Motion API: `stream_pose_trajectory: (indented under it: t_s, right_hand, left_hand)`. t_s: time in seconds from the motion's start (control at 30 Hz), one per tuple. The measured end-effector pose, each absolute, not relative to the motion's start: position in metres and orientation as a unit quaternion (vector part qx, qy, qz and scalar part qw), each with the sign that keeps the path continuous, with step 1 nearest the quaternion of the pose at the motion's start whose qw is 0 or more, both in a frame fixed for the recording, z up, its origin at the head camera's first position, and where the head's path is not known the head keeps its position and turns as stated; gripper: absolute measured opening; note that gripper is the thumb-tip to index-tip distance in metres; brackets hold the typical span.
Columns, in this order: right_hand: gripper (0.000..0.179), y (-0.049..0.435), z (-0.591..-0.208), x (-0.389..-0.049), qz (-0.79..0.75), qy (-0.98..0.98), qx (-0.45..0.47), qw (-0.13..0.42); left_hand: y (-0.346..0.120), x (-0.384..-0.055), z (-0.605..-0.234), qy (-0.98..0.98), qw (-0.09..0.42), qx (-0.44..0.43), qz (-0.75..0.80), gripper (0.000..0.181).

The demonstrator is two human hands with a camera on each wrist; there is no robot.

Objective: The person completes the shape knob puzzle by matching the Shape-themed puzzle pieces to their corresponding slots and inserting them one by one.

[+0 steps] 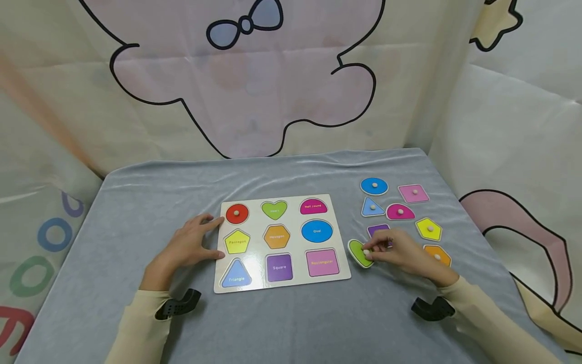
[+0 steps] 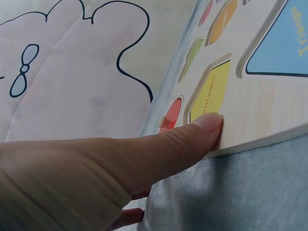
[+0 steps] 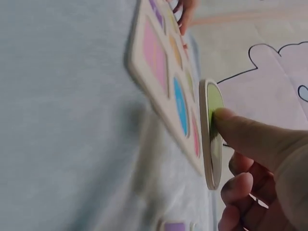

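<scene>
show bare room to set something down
Bare cloth lies left of the left hand, in front of the puzzle board, and between the board and backdrop. Crowded: right of the board, where the right hand holds the green piece beside loose pieces.

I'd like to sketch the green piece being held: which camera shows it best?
The head view: there the green piece shows most of its face, though the right hand covers part. The right wrist view shows it larger but nearly edge-on; the left wrist view doesn't show it.
</scene>
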State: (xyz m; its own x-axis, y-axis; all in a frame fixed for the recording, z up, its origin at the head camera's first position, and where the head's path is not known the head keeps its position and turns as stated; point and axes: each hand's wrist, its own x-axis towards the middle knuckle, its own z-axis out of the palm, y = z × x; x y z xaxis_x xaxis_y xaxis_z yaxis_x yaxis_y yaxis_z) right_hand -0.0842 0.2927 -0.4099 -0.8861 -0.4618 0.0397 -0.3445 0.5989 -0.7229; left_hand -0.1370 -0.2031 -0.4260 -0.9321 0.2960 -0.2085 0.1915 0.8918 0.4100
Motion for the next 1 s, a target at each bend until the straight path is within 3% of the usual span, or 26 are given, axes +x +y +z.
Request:
stream_pose_trajectory:
  t_s: [0.33, 0.67, 1.0]
  right_hand:
    - [0.014, 0.247, -0.397, -0.131, -0.374, 0.901, -0.204, 0.084]
    - [0.014, 0.201, -0.398, -0.161, -0.344, 0.91, -0.224, 0.053]
    - [0.018, 0.153, -0.395, -0.19, -0.313, 0.92, -0.224, 0.073]
  left_hand:
    - [-0.207, -0.136, -0.426, 0.962, 0.132, 0.13, 0.203, 0.091]
    - [-0.205, -0.137, -0.425, 0.961, 0.137, 0.128, 0.202, 0.093]
    - [-0.203, -0.139, -0.425, 0.961, 0.137, 0.123, 0.204, 0.093]
